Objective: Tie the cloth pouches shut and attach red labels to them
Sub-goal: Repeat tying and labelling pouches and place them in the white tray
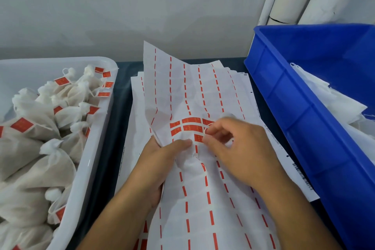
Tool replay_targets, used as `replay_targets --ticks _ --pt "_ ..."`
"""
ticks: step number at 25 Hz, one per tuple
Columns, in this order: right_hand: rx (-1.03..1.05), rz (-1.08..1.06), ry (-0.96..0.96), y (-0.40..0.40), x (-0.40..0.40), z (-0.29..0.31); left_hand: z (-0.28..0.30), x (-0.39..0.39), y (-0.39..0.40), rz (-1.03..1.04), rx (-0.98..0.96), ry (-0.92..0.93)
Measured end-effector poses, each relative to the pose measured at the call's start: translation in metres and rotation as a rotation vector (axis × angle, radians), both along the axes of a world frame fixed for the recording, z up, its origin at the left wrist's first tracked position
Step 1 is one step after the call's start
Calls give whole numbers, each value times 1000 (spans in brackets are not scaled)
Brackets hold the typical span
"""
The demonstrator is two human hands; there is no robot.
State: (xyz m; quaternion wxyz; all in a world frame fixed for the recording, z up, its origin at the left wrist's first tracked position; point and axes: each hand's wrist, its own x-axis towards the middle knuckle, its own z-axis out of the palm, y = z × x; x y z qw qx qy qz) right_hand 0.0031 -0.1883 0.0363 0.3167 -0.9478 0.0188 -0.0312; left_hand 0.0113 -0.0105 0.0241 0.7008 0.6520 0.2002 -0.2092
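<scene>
Both forearms reach in over the label sheet (205,199). Left hand (162,160) pinches the crumpled sheet, thumb on top, holding it up. Just beside it, right hand (239,148) curls its fingertips at a red label (197,137), apparently picking its edge. Peel slowly while the sheet stays taut. Finished pouches (40,148) fill the white tray (95,148) beyond the left hand; the blue bin (304,117) sits past the right.
</scene>
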Motion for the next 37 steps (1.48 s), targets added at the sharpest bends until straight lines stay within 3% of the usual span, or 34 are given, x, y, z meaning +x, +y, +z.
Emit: replay_targets --ticks 2,23,32,37 --pt "14 47 73 3 -2 0 0 -1 -1 1 1 -43" --pt "221 105 113 6 -1 -9 -9 -6 -3 -73 143 -240" --pt "160 98 -24 5 0 -9 -6 -6 1 -76 208 -231" --pt "169 86 4 6 2 -10 -4 -5 0 -68 184 -202"
